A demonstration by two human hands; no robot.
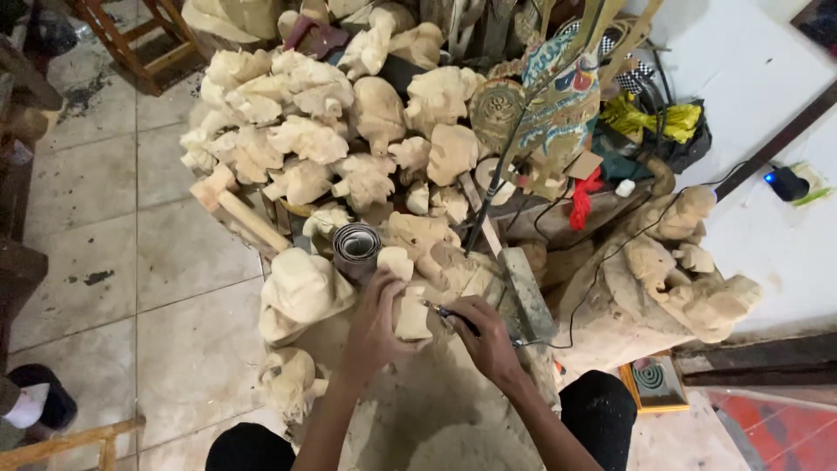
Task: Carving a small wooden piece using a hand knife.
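My left hand (pixel 375 318) grips a small pale wooden carving (pixel 410 307) and holds it down on a dusty work block (pixel 436 419). My right hand (pixel 486 336) holds a thin dark carving tool (pixel 452 314) like a pen, its tip touching the carving's right side. A grey roll of sandpaper (pixel 356 249) stands just above my left hand. My dark-clothed knees (pixel 597 406) frame the block at the bottom.
A big heap of unfinished pale wooden figures (pixel 323 131) fills the middle and top. A larger carved figure (pixel 689 279) sits at right by a white wall. A painted flat puppet (pixel 558 105), cables, a wooden mallet (pixel 231 205) and tiled floor (pixel 131 262) surround it.
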